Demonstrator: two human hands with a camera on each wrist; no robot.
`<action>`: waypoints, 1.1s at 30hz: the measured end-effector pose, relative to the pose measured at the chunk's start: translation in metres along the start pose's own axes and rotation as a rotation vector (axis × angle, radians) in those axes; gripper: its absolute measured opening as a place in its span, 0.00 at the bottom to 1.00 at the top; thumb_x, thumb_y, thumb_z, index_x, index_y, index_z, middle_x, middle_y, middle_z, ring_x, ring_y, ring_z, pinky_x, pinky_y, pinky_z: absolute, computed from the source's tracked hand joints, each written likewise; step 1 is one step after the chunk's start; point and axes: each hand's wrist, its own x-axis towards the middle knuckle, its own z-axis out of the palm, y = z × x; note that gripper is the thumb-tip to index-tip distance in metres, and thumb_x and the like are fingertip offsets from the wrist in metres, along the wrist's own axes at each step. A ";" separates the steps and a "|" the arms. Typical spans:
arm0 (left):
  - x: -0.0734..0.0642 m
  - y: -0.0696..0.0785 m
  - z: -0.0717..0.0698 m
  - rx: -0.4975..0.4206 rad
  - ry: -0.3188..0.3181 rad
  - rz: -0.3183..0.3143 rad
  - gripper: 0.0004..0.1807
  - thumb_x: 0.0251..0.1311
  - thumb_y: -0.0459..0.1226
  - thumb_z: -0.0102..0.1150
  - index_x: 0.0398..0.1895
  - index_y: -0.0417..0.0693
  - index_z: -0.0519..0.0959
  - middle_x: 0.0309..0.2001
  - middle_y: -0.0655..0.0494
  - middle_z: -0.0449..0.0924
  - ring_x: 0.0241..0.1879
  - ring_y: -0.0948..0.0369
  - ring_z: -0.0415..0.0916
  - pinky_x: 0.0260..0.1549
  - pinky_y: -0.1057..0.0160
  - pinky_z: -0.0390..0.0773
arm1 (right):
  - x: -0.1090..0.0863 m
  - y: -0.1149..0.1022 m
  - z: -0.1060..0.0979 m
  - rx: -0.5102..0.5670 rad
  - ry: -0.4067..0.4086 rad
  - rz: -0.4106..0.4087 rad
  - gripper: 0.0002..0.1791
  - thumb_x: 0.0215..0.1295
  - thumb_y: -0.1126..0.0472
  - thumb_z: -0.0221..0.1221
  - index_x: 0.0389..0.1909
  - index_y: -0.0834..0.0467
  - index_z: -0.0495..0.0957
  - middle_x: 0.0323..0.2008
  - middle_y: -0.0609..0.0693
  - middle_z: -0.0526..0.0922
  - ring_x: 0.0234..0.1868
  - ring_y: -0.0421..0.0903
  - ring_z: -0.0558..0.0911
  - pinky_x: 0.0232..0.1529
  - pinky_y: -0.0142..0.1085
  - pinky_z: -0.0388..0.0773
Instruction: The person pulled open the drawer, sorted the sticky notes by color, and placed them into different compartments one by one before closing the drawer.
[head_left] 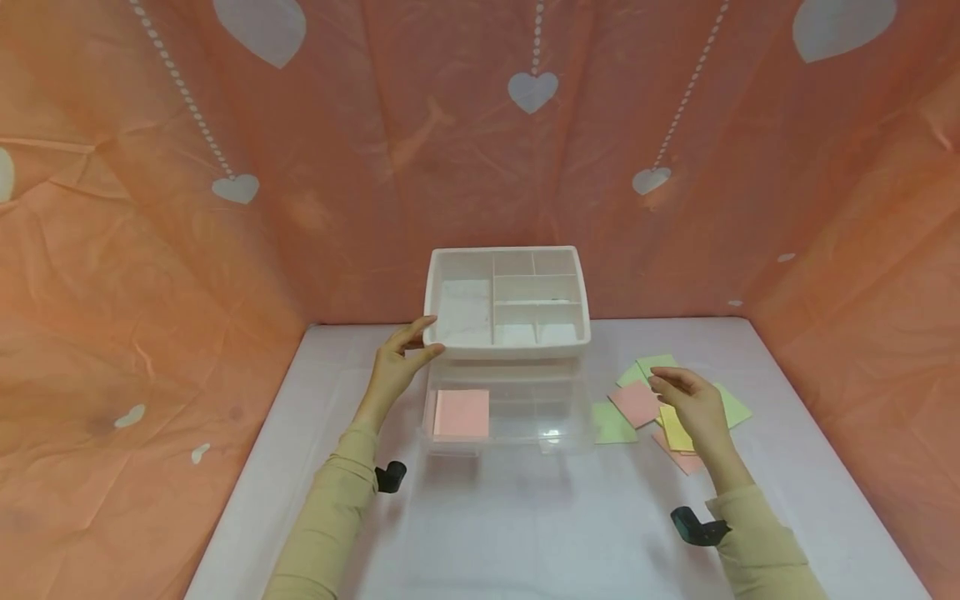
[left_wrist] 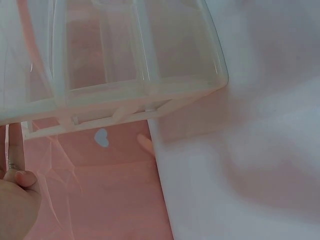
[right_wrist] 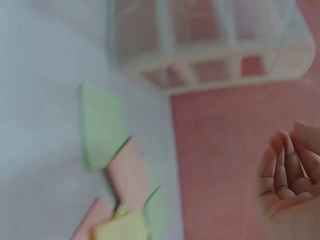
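Observation:
A white desktop drawer organizer (head_left: 506,350) has a divided top tray and a clear drawer (head_left: 525,417) pulled out at its front. My left hand (head_left: 397,358) holds the organizer's left front corner, thumb at the front and fingers along the side; the left wrist view shows part of it (left_wrist: 17,195). A pink sticky note pad (head_left: 462,413) lies in the drawer's left part. My right hand (head_left: 693,404), fingers loosely bent with nothing visible in them, hovers over sticky note pads in pink (head_left: 636,403), green (head_left: 613,423) and yellow (head_left: 675,429).
The organizer and loose pads rest on a white-covered table (head_left: 495,533). An orange curtain (head_left: 420,167) with white hearts rises behind the table and along both sides. The top tray's compartments (head_left: 463,308) differ in size.

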 end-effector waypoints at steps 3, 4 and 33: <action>0.000 0.000 -0.001 0.012 -0.002 0.003 0.29 0.50 0.49 0.66 0.58 0.65 0.74 0.54 0.49 0.74 0.49 0.55 0.72 0.54 0.54 0.69 | -0.001 0.016 -0.010 -0.054 0.005 0.058 0.26 0.65 0.49 0.55 0.54 0.65 0.73 0.32 0.22 0.75 0.35 0.25 0.77 0.40 0.24 0.76; 0.000 0.000 -0.001 0.010 -0.004 0.004 0.29 0.50 0.49 0.66 0.59 0.65 0.74 0.54 0.49 0.74 0.49 0.55 0.72 0.54 0.53 0.69 | -0.002 0.021 -0.014 -0.077 0.005 0.081 0.27 0.65 0.47 0.55 0.55 0.65 0.72 0.32 0.22 0.74 0.34 0.24 0.76 0.40 0.25 0.75; 0.000 0.001 -0.001 -0.020 -0.008 0.010 0.28 0.52 0.44 0.66 0.59 0.60 0.74 0.56 0.46 0.72 0.50 0.51 0.71 0.58 0.48 0.65 | -0.029 0.116 -0.061 -0.307 0.059 0.511 0.26 0.65 0.59 0.47 0.58 0.75 0.64 0.58 0.74 0.65 0.56 0.66 0.67 0.52 0.53 0.69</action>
